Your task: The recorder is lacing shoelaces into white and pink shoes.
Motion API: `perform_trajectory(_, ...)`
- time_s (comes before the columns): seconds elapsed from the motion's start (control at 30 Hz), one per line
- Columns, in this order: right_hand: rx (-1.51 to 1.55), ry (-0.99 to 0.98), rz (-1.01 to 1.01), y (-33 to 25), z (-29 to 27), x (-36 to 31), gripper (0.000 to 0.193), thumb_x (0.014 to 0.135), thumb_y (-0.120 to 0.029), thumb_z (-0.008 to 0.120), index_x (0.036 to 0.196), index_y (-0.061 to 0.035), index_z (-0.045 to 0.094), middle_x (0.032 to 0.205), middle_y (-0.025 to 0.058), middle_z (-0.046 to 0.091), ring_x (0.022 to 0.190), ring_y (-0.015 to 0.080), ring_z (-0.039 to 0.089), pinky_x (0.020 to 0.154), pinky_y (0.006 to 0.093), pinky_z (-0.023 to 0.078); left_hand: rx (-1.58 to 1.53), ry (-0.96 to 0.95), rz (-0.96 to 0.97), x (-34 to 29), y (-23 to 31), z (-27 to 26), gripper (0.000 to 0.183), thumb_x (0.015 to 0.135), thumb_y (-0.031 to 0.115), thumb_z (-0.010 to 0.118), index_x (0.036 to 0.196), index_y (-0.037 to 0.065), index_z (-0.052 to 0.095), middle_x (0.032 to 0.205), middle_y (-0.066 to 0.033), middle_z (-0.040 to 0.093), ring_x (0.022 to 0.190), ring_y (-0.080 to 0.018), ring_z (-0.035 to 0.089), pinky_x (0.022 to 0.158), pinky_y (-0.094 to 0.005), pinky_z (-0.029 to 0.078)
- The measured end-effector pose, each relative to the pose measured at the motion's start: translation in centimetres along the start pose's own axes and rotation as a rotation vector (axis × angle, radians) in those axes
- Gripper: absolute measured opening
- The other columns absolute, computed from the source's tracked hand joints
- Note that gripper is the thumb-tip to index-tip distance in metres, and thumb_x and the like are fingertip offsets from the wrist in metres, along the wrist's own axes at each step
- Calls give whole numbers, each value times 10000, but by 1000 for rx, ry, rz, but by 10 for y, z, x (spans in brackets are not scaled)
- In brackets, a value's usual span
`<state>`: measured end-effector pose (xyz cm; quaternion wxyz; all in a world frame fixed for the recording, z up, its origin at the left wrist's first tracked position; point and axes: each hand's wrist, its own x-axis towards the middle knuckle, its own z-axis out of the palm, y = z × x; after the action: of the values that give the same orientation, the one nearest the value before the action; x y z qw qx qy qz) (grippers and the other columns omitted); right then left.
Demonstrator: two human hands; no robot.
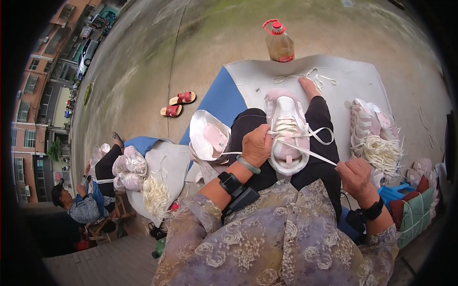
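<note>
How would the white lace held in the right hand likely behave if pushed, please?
The white lace would probably buckle, since its slack loop curves loosely. It's likely light, being narrow. Threaded through the shoe, it may not slide freely.

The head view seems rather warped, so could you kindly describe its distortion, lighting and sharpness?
Head view: strong fisheye curvature, dark corners, buildings skewed near the left rim; head view: soft daylight, no hard shadows on the pale mat; head view: shoe and laces fairly clear, distant car small, its detail limited.
</note>
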<state>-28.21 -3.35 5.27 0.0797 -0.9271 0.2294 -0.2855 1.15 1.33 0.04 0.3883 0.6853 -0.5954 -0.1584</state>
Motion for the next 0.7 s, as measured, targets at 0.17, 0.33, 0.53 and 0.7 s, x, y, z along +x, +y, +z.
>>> perform_trajectory(0.17, -25, 1, 59, 9, -14, -36, 176, 638, -11, 647, 798, -42, 580, 591, 43, 448, 518, 223, 479, 460, 340, 348, 61, 31, 149, -8, -2, 8, 144, 752, 2, 535, 886, 14, 586, 746, -158, 601, 664, -323, 603, 592, -359, 477)
perform_trajectory(0.33, -2, -104, 114, 16, -9, -57, 170, 643, -3, 652, 797, -32, 587, 601, 59, 471, 518, 239, 483, 458, 349, 352, 38, -21, 106, -10, -1, 6, 154, 751, 0, 535, 896, 11, 587, 755, -159, 591, 686, -321, 601, 608, -359, 477)
perform_trajectory(0.53, 67, -43, 191, 9, -5, -66, 119, 679, -26, 650, 774, -29, 579, 616, 73, 499, 553, 245, 521, 481, 353, 383, 31, 6, 117, -11, -3, 7, 172, 743, 0, 534, 909, 10, 580, 736, -158, 579, 667, -322, 593, 593, -364, 468)
perform_trajectory(0.7, 397, -166, 382, 3, 9, -20, 116, 728, -41, 639, 775, -25, 535, 684, 101, 520, 585, 276, 528, 520, 351, 413, 31, 47, 140, -6, 5, 1, 170, 721, -9, 535, 884, 16, 573, 738, -143, 571, 674, -309, 585, 591, -353, 462)
